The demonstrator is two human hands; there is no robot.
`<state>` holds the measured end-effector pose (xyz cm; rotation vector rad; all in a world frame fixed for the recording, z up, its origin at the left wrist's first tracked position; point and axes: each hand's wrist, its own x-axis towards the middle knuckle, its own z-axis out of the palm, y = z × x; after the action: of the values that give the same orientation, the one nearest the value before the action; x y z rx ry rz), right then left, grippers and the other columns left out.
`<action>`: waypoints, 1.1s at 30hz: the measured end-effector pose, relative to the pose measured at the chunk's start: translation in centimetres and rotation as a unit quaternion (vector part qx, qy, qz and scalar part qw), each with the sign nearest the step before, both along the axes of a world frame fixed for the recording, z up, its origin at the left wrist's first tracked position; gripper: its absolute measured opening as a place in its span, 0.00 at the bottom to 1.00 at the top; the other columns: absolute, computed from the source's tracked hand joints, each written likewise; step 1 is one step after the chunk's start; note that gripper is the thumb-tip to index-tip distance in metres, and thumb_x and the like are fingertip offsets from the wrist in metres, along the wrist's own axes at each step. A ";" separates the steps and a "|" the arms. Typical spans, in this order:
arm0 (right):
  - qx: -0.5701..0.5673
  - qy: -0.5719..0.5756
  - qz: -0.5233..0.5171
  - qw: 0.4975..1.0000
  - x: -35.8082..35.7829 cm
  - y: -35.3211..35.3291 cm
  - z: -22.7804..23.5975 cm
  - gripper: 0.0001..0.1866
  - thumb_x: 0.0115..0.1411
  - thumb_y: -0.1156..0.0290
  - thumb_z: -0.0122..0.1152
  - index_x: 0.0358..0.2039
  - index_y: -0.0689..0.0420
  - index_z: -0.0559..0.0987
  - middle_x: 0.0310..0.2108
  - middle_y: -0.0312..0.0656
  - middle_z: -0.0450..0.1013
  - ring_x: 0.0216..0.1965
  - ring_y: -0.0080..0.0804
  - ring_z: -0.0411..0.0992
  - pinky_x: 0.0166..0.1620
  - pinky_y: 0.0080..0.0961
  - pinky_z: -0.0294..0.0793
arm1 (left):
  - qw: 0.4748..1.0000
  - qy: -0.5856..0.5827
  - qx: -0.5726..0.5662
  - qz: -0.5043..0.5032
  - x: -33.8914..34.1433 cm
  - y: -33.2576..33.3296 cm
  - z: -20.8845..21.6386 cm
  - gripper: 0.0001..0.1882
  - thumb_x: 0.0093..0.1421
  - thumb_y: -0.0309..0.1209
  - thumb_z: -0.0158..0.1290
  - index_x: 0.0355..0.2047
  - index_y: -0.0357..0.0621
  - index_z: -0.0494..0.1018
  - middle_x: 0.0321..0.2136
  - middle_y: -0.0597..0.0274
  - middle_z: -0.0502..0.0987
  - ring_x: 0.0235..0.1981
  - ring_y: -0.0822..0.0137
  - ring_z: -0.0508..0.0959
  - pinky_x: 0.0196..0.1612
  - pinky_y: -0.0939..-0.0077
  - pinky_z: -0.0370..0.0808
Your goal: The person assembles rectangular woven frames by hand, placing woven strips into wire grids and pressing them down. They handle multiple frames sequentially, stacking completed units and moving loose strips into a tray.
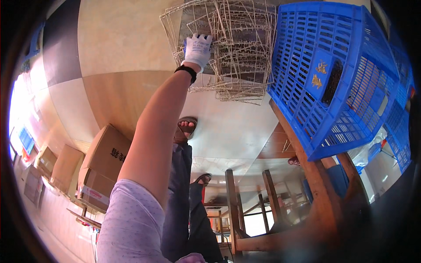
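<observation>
My left hand [198, 49], in a white glove with blue at its edge and a black band at the wrist, reaches out to the far side. Its fingers are curled over the wire of a pale metal wire rack [176, 38] at the left of a pile. The other wire racks [241, 55] lie stacked and overlapping just right of the hand, with rows of small bent wires. How many wires the fingers hold is hidden by the glove. My right hand is out of the picture.
A large blue plastic crate [298, 79] rests on a wooden stool [302, 151] right of the racks. Cardboard boxes [103, 160] stand at the left. Wooden legs of furniture [230, 193] rise near my sandalled feet [187, 126]. More blue crates [397, 131] are at the far right.
</observation>
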<state>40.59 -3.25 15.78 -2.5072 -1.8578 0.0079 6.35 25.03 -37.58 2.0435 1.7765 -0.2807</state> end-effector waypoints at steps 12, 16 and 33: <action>0.006 0.001 -0.022 1.000 0.3 -0.8 0.5 0.33 0.65 0.51 0.45 0.57 0.69 0.62 0.58 0.63 0.58 0.59 0.61 0.57 0.61 0.50 0.55 | 0.995 -0.013 -0.032 -0.098 8.3 2.6 9.8 0.31 0.54 0.42 0.57 0.56 0.48 0.64 0.48 0.50 0.70 0.51 0.50 0.69 0.49 0.55 0.68; 0.007 -0.003 -0.023 1.000 0.5 -1.0 0.3 0.34 0.64 0.50 0.45 0.57 0.70 0.62 0.58 0.64 0.58 0.60 0.61 0.57 0.61 0.50 0.55 | 0.985 0.068 -0.102 -0.122 10.4 4.0 6.3 0.52 0.52 0.54 0.58 0.68 0.50 0.43 0.67 0.43 0.44 0.67 0.39 0.48 0.63 0.40 0.51; 0.007 0.004 -0.026 1.000 1.3 -1.7 1.4 0.35 0.64 0.48 0.44 0.57 0.70 0.62 0.59 0.65 0.57 0.60 0.62 0.56 0.61 0.51 0.55 | 0.969 0.050 0.020 -0.241 11.6 0.0 2.7 0.29 0.61 0.32 0.47 0.64 0.61 0.58 0.60 0.55 0.63 0.63 0.52 0.60 0.65 0.46 0.50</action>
<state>41.93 -4.95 17.19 -2.5420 -1.7825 0.0047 17.92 25.02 -34.88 2.5108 1.3179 -0.5000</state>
